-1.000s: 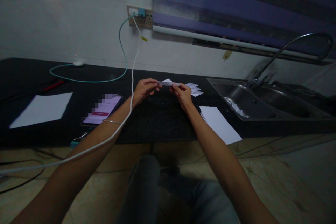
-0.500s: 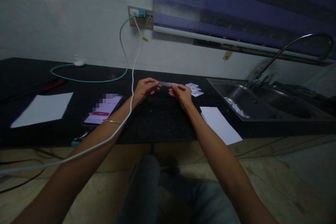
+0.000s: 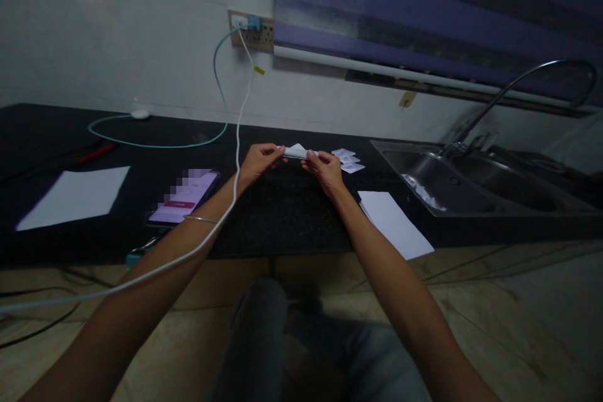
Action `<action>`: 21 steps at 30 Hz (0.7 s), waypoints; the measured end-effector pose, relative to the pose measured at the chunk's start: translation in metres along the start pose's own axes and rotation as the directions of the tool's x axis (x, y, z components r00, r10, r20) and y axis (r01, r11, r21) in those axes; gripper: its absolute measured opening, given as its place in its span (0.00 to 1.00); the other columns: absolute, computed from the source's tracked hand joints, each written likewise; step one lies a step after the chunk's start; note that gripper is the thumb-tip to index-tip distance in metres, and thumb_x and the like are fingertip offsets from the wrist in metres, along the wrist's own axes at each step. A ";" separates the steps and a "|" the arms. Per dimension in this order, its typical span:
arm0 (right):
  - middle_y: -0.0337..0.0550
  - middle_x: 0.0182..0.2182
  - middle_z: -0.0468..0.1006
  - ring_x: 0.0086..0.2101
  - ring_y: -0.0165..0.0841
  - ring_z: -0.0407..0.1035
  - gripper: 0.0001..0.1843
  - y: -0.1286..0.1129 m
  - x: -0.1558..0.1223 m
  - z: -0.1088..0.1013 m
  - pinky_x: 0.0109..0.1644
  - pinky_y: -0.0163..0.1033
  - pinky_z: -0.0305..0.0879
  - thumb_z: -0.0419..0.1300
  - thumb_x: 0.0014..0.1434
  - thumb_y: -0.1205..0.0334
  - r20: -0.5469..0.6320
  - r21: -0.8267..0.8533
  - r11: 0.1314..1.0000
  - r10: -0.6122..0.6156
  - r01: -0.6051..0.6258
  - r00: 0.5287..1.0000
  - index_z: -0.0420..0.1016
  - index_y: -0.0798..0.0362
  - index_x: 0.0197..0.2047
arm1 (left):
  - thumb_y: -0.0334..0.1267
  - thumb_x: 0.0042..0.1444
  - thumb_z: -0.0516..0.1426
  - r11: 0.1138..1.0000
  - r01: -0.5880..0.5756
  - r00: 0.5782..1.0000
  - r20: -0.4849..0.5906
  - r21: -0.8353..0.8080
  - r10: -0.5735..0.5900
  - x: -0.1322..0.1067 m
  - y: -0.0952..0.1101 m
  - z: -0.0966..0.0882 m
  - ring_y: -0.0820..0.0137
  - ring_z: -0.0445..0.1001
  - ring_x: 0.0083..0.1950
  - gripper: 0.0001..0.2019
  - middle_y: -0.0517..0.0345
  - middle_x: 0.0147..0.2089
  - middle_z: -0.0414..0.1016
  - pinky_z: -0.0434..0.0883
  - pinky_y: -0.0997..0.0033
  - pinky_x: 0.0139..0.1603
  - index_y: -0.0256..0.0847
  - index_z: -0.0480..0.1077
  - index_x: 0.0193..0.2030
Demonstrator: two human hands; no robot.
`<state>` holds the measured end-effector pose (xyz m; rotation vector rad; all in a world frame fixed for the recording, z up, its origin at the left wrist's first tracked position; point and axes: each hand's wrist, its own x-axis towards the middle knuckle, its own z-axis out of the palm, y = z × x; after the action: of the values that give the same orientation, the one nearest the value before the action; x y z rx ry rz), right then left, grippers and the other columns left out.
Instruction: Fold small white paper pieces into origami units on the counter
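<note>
Here the left hand and right hand pinch a folded paper by its ends, fingers closed on it. It hangs between the fingertips above the counter, near the back edge.

Small white folded paper piece, held level just above the dark counter, pinched at both ends

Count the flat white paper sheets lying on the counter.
2. One sheet lies far left, beyond the phone. The other sheet lies right of the arms, overhanging the counter edge beside the sink. The small folded pieces behind the hands are not counted.
</note>
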<state>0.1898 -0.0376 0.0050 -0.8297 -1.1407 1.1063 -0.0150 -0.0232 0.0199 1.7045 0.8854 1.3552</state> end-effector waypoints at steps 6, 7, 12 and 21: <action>0.38 0.24 0.79 0.27 0.29 0.75 0.23 0.003 0.003 0.000 0.36 0.36 0.76 0.73 0.45 0.42 -0.041 -0.080 0.995 -0.066 0.063 0.997 0.79 0.54 0.31 | 0.46 0.58 0.63 0.998 -0.045 0.998 -0.036 0.041 0.046 -0.002 0.001 0.003 0.75 0.71 0.26 0.14 0.50 0.31 0.82 0.64 0.75 0.25 0.35 0.81 0.37; 0.38 0.24 0.79 0.26 0.29 0.75 0.22 0.004 0.003 -0.001 0.36 0.36 0.75 0.73 0.45 0.43 -0.049 -0.089 0.993 -0.079 0.074 0.996 0.79 0.54 0.32 | 0.45 0.59 0.63 0.998 -0.049 0.998 -0.033 0.031 0.050 -0.002 0.001 0.003 0.74 0.72 0.27 0.14 0.49 0.32 0.82 0.65 0.75 0.26 0.35 0.81 0.40; 0.37 0.26 0.80 0.27 0.30 0.76 0.21 0.008 0.006 -0.003 0.37 0.38 0.76 0.73 0.47 0.48 -0.067 -0.083 0.993 -0.086 0.081 0.994 0.76 0.51 0.39 | 0.44 0.61 0.62 0.997 -0.070 0.997 -0.021 -0.008 0.070 0.000 -0.004 0.001 0.70 0.76 0.31 0.21 0.49 0.35 0.82 0.68 0.75 0.26 0.36 0.75 0.57; 0.38 0.27 0.81 0.28 0.32 0.77 0.24 0.008 0.002 0.001 0.39 0.39 0.76 0.74 0.46 0.49 -0.046 -0.076 0.993 -0.089 0.086 0.995 0.73 0.50 0.42 | 0.49 0.58 0.63 0.983 0.158 0.977 0.157 -0.091 -0.142 0.000 -0.003 0.005 0.70 0.79 0.34 0.20 0.47 0.39 0.82 0.67 0.77 0.27 0.37 0.76 0.51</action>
<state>0.1873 -0.0339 -0.0014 -0.8517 -1.1716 0.9713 -0.0099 -0.0230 0.0169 1.6040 0.8272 1.1377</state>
